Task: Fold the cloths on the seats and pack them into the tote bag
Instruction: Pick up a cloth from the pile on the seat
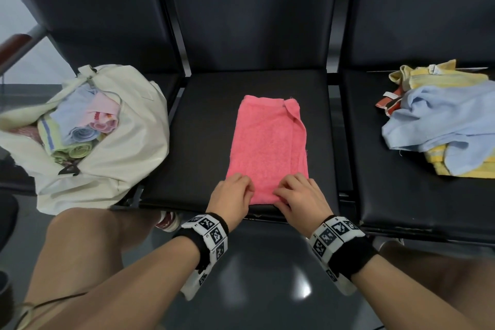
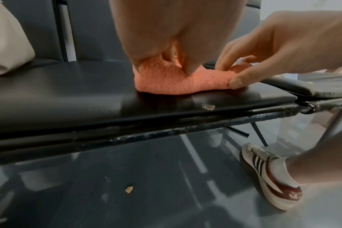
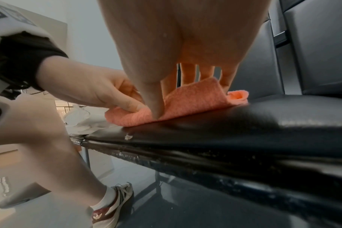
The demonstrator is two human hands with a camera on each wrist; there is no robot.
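Note:
A pink cloth (image 1: 267, 142), folded into a long strip, lies on the middle black seat (image 1: 203, 128). My left hand (image 1: 235, 190) and right hand (image 1: 294, 193) both pinch its near end, which curls up off the seat, as the left wrist view shows on the pink cloth (image 2: 166, 81) and the right wrist view on the pink cloth (image 3: 185, 101). The cream tote bag (image 1: 128, 153) stands open on the left seat, holding several rolled cloths (image 1: 80, 134). A pile of unfolded cloths (image 1: 439, 118), light blue over yellow, lies on the right seat.
Black seat backs (image 1: 251, 8) rise behind all three seats. A metal frame bar (image 2: 166, 132) runs under the seat's front edge. My knees and white sneakers (image 2: 271, 174) are on the glossy dark floor below.

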